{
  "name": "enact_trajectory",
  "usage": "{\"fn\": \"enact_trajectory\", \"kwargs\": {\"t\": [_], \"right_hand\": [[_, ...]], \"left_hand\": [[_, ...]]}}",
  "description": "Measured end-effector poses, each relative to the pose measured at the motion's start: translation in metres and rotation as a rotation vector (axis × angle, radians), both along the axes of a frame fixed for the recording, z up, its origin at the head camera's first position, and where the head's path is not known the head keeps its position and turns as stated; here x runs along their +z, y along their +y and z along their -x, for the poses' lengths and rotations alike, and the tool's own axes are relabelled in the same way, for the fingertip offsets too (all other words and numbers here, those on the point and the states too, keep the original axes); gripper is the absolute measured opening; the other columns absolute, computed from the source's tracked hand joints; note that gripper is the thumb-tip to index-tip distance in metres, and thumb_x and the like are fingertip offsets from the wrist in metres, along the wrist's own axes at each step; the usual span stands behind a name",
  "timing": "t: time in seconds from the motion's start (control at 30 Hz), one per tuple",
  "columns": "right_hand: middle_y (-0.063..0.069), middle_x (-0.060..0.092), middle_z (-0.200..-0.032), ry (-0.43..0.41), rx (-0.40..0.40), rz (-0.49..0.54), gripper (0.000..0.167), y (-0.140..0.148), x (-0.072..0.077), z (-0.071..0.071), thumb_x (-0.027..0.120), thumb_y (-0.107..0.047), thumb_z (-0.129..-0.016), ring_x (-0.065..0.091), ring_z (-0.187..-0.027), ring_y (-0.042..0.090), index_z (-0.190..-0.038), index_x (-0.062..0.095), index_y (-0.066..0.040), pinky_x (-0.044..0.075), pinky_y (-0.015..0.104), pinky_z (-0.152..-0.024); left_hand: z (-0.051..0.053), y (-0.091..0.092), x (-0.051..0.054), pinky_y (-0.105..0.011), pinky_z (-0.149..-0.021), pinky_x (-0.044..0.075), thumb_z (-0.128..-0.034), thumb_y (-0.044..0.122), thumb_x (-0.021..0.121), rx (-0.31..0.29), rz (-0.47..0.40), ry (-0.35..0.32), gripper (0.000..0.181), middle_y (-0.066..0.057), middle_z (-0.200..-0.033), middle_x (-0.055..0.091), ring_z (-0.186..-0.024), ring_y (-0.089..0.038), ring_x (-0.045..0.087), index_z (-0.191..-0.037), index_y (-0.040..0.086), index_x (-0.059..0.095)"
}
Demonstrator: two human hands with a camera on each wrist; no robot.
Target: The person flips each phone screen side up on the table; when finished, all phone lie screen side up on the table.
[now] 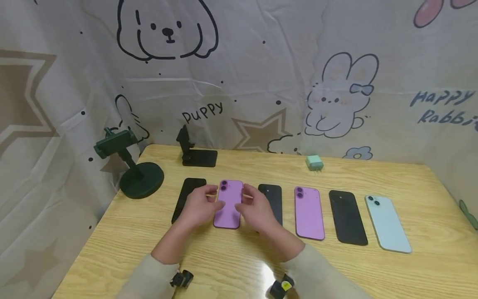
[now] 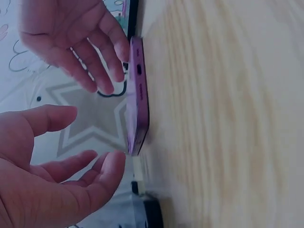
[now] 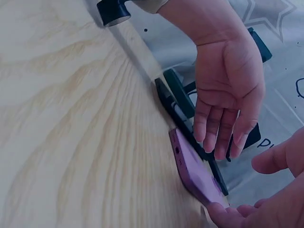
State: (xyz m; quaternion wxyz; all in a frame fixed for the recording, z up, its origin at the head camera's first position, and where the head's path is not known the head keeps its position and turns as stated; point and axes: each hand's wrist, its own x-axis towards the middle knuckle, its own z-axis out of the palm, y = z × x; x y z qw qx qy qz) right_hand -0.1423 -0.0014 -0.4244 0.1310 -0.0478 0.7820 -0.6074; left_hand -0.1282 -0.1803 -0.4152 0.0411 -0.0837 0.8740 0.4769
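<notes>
On the wood-grain tabletop point(image 1: 119, 245), going by the head cam: got a lilac smartphone point(image 1: 229, 195) lying flat, cameras up, second from left in a row of six. Got the left hand point(image 1: 198, 205) and right hand point(image 1: 260, 208) at its two long edges, each with the grip loose, not clamped on it. Can't tell contact from a near miss at the fingertips. To the left, got a black phone point(image 1: 188, 189); to the right, another black phone point(image 1: 275, 200), a second lilac phone point(image 1: 310, 215), a third black phone point(image 1: 348, 218) and a pale blue phone point(image 1: 388, 225). Around the row, a dark green phone stand point(image 1: 142, 182), a small black stand point(image 1: 201, 158) and a mint charger plug point(image 1: 314, 162).

Left wrist cam: lilac smartphone seen edge-on, with charging port showing, between both hands.

Right wrist cam: lilac smartphone again, with the left hand's fingers pretty straight and the right hand's fingers next to its long edge.
</notes>
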Motion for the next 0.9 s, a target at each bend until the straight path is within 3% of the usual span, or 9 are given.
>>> {"fn": "enact_trajectory", "kwargs": {"t": [0.23,0.47,0.7,0.9], "right_hand": [[0.021,0.046,-0.146,-0.032,0.012,0.047,0.068,0.002,-0.005,0.000,0.066,0.001,-0.089,0.051,-0.126,0.036,-0.151,0.037,0.003,0.052,0.041,-0.091],[0.020,0.046,-0.146,-0.044,-0.023,0.043,0.070,-0.002,-0.006,0.002,0.066,0.005,-0.087,0.053,-0.122,0.036,-0.151,0.037,0.003,0.054,0.039,-0.088],[0.018,0.052,-0.139,-0.039,-0.031,-0.028,0.072,-0.008,-0.007,0.008,0.067,0.013,-0.079,0.058,-0.106,0.029,-0.147,0.043,0.003,0.054,0.034,-0.081],[0.021,0.053,-0.139,0.010,-0.031,-0.076,0.080,-0.010,-0.010,0.007,0.057,0.021,-0.069,0.051,-0.124,0.030,-0.146,0.046,0.004,0.043,0.043,-0.101]], "left_hand": [[0.004,0.013,-0.007,-0.042,-0.090,0.051,-0.0857,0.010,0.076,-0.007,0.008,-0.027,0.060,-0.017,-0.124,0.063,-0.107,-0.029,0.059,-0.139,-0.006,0.053],[0.006,0.015,-0.006,-0.044,-0.089,0.052,-0.0826,0.008,0.077,0.054,0.009,-0.031,0.063,-0.020,-0.122,0.063,-0.108,-0.032,0.062,-0.138,-0.007,0.053],[0.008,0.012,-0.008,-0.046,-0.094,0.049,-0.0728,-0.001,0.078,0.098,-0.004,-0.066,0.071,-0.020,-0.122,0.063,-0.110,-0.033,0.061,-0.139,-0.005,0.053],[0.008,0.014,-0.012,-0.045,-0.092,0.050,-0.0688,-0.009,0.076,0.110,-0.058,-0.078,0.071,-0.018,-0.117,0.064,-0.105,-0.032,0.061,-0.137,-0.005,0.055]]}}
